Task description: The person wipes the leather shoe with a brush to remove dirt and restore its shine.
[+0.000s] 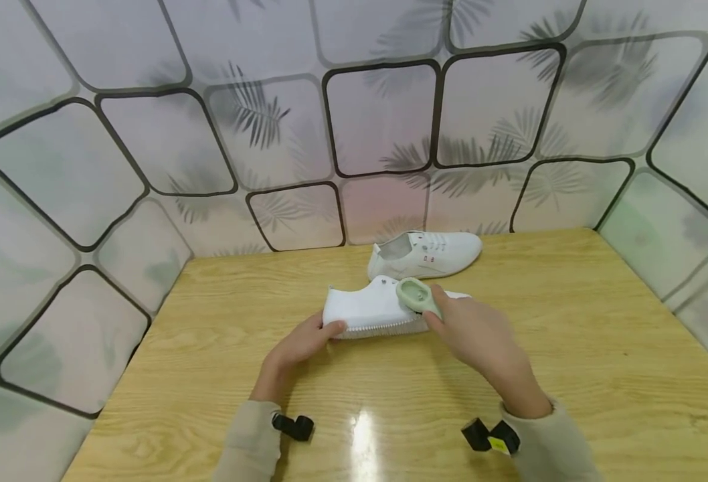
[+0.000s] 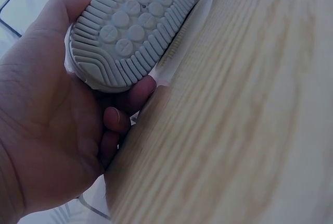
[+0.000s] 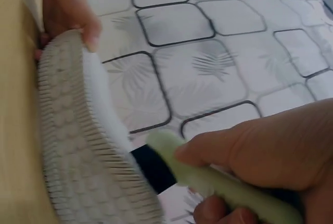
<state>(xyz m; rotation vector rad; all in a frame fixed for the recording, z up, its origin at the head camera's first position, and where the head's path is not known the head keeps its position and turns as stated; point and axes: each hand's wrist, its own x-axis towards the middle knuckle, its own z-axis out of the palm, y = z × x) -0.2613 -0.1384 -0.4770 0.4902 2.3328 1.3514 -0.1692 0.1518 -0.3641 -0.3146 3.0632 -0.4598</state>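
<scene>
A white shoe [image 1: 366, 309] is tipped so its ribbed grey sole [image 2: 140, 21] faces the person. My left hand [image 1: 304, 343] grips it by the heel, thumb on the side and fingers curled beneath the sole's edge. In my right hand [image 1: 477, 331] is a pale green brush [image 1: 415, 294], held by its handle. The brush's dark bristles [image 3: 153, 168] meet the shoe's side near the sole edge, as the right wrist view shows. Part of the toe is hidden behind the right hand.
Behind the held shoe, a second white shoe [image 1: 432, 256] with laces and small red marks stands upright on the wooden table [image 1: 571, 321]. Patterned wall covering [image 1: 384, 120] rises along the table's back and sides.
</scene>
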